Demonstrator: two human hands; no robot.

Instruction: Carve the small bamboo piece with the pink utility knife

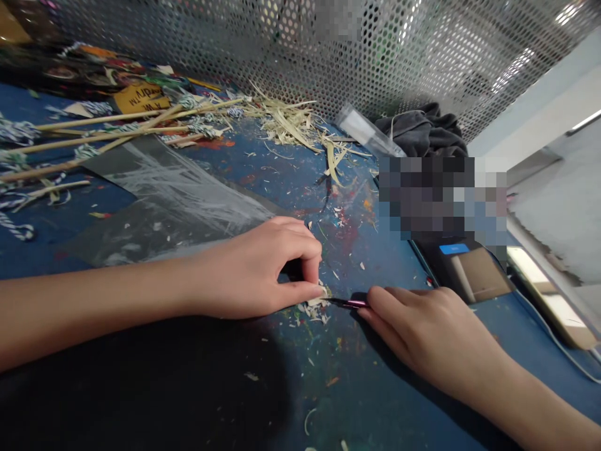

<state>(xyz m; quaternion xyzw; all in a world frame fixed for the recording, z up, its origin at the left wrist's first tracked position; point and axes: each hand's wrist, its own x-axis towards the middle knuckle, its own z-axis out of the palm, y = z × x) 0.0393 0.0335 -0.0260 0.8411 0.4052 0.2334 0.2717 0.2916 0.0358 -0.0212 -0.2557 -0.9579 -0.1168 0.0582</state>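
My left hand rests on the blue table, its thumb and fingers pinched together over a small pile of pale shavings. Whatever lies between those fingertips is too small to name. From the right, my right hand holds a slim pink-and-black tool low over the table. The tool's dark, narrow tip points left and reaches the shavings beside my left thumb.
Sticks with striped cord lie at the upper left, near a dark scratched sheet. Pale strips are heaped by the perforated metal panel. Dark cloth and a phone-like device lie at the right.
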